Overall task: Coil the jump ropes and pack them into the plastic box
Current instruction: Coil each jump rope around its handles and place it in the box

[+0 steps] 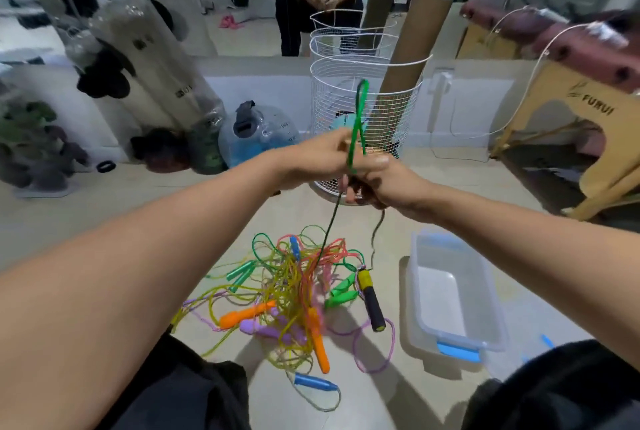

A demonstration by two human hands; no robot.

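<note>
Both my hands are raised in front of me, close together. My left hand (pixel 318 159) pinches a green jump rope (pixel 358 118) whose loop stands up above the fingers. My right hand (pixel 384 183) grips the same rope's bundled part lower down; a dark strand hangs from it toward the floor. A tangled pile of jump ropes (pixel 291 294) in green, yellow, orange, purple and blue lies on the floor below. A black and yellow handle (pixel 371 301) lies at the pile's right edge. The clear plastic box (pixel 485 277) with blue clips stands open to the right, nothing inside it.
A white wire basket (pixel 401 107) holding cardboard tubes stands just behind my hands. A blue water jug (pixel 258 138) and bagged items sit at the left wall. A wooden table leg (pixel 588 166) is at the right. A mirror behind shows a seated person.
</note>
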